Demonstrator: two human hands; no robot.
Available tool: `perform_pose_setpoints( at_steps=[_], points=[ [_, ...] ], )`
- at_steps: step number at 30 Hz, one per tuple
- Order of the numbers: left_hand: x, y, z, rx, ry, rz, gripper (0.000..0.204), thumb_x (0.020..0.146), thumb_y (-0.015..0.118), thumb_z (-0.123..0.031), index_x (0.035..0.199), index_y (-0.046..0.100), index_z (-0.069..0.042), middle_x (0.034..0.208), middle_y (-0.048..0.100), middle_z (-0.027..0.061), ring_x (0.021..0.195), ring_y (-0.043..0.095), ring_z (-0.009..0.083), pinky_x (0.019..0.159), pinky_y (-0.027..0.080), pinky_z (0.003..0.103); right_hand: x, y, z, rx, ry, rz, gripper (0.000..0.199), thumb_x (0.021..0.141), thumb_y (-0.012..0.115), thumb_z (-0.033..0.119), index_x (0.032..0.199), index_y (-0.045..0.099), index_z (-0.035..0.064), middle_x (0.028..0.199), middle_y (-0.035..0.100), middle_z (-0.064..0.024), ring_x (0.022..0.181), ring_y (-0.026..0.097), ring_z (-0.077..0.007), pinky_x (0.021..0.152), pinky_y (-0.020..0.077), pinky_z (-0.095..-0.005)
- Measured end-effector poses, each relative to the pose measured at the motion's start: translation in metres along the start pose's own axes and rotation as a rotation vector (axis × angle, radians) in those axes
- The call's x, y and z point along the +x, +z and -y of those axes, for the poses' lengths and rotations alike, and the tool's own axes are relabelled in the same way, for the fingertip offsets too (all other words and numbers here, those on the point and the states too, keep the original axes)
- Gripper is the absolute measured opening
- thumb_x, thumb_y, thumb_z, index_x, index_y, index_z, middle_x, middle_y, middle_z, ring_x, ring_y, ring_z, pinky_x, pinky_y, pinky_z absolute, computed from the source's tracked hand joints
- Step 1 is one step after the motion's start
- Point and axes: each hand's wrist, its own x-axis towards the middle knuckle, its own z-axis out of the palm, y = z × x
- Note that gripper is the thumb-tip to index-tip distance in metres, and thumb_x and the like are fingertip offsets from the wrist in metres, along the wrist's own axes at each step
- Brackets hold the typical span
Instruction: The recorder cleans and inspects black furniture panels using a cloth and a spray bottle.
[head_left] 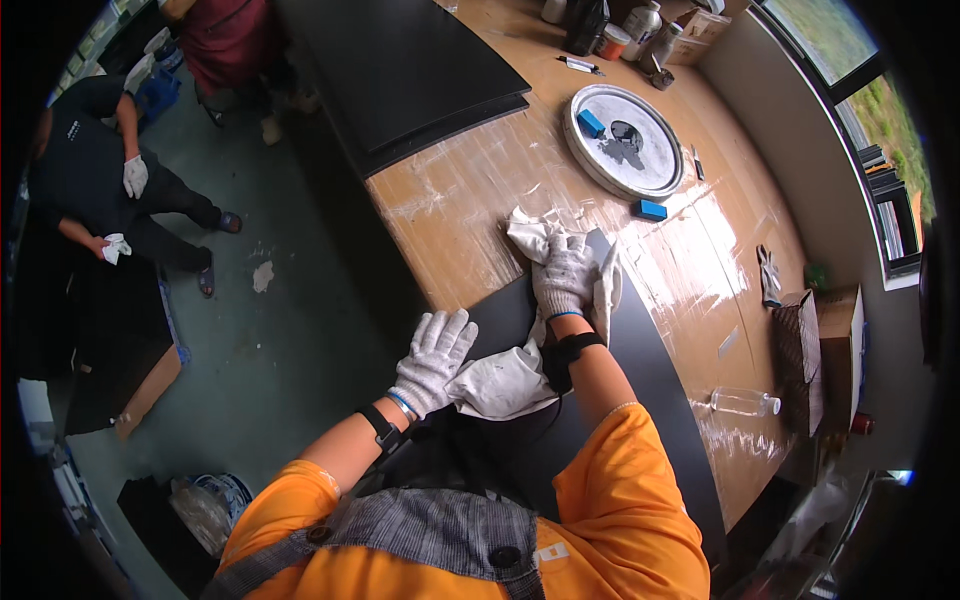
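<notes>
My left hand [432, 358], in a white knit glove, lies with fingers spread on the near edge of a black panel [655, 380] and touches a crumpled white cloth [500, 385]. My right hand [564, 272], also gloved, presses a second white cloth [530, 235] against the far end of that panel, where it meets the wooden table [470, 210].
A round grey tray [660, 170] with a blue block and grey paste sits further along the table, another blue block [652, 210] beside it. Larger black panels [410, 70] lie at the far end. A plastic bottle [745, 402] lies to my right. A person [90, 170] crouches on the floor at left.
</notes>
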Motion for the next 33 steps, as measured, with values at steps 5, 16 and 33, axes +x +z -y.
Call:
perform_pose_setpoints(
  at_steps=[5,16,33],
  points=[
    [-0.010,0.001,0.010,0.046,-0.010,-0.024,0.053,0.085,0.055,-0.032,0.130,0.049,-0.005,0.140,0.041,0.0156,0.130,0.036,0.0335,0.110,0.026,0.047,-0.080,0.017,0.055,0.265,-0.260,-0.124,0.050,0.077,0.060,0.033,0.124,0.055,0.0167,0.114,0.054,-0.0155,0.101,0.051,-0.0357,0.090,0.0374,-0.0526],
    [-0.081,-0.046,0.004,-0.334,-0.304,0.105,0.037,0.090,0.055,-0.029,0.117,0.055,-0.004,0.107,0.062,0.0165,0.098,0.059,0.0357,0.087,0.049,0.042,-0.206,0.011,0.052,0.760,-0.397,0.009,0.032,0.078,0.070,0.028,0.103,0.063,0.0089,0.101,0.061,-0.0094,0.091,0.058,-0.0261,0.077,0.0466,-0.0393],
    [-0.048,-0.110,-0.083,-0.998,-0.192,0.258,0.039,0.079,0.070,-0.021,0.114,0.062,-0.006,0.107,0.063,0.0146,0.101,0.061,0.0253,0.091,0.047,0.032,-0.243,-0.078,-0.001,2.035,0.080,0.379,0.031,0.098,0.042,0.016,0.125,0.047,0.0021,0.124,0.055,-0.0136,0.112,0.056,-0.0233,0.097,0.0466,-0.0347]
  ],
)
